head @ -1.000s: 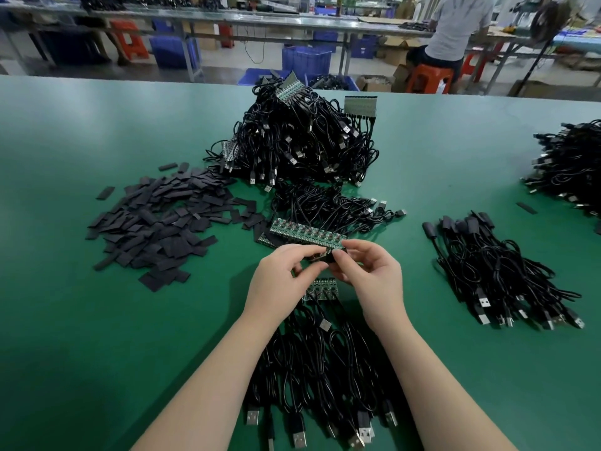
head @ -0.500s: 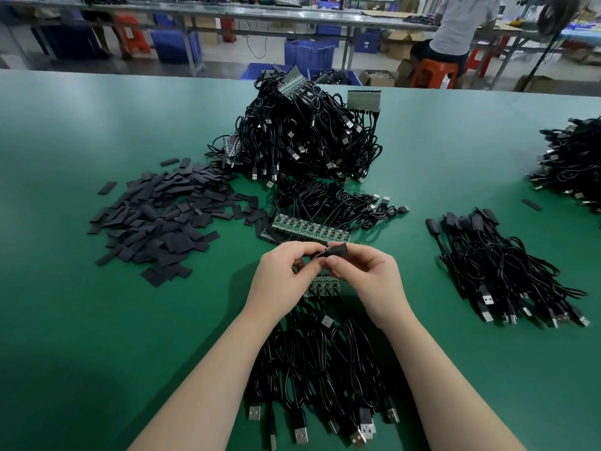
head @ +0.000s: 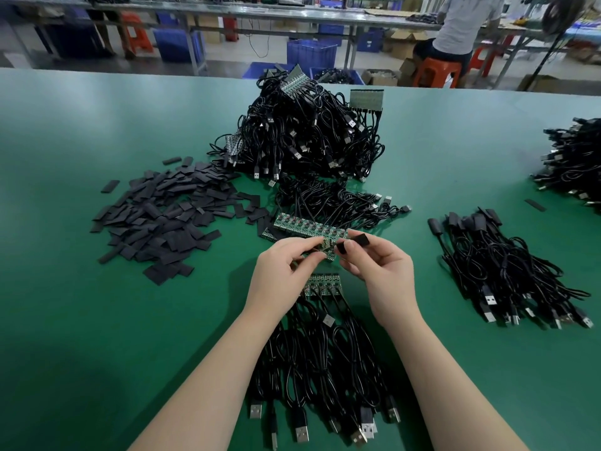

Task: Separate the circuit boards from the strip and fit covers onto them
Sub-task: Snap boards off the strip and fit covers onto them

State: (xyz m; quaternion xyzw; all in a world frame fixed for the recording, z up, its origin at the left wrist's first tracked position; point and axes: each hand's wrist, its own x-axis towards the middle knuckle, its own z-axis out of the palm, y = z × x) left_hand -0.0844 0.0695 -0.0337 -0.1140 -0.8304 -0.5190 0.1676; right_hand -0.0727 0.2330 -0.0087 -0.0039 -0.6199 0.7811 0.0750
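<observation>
My left hand (head: 282, 267) pinches a small green circuit board (head: 326, 248) with a black cable hanging from it. My right hand (head: 379, 268) holds a black cover sleeve (head: 353, 243) just right of the board, its open end toward the board's tip. Below the hands a short strip of boards (head: 323, 284) lies on the table with cables trailing toward me. A longer green strip (head: 309, 228) lies just beyond the hands. Loose black covers (head: 162, 216) are heaped to the left.
A large tangle of black USB cables (head: 305, 135) sits at the back centre. Cables with covers fitted (head: 500, 268) are piled at the right, another cable heap (head: 575, 161) at the far right edge. A seated person (head: 461, 24) works at a bench beyond the green table (head: 97, 320).
My right hand has drawn the black cover away to the right, so the board in my left hand shows. The view has tilted slightly.
</observation>
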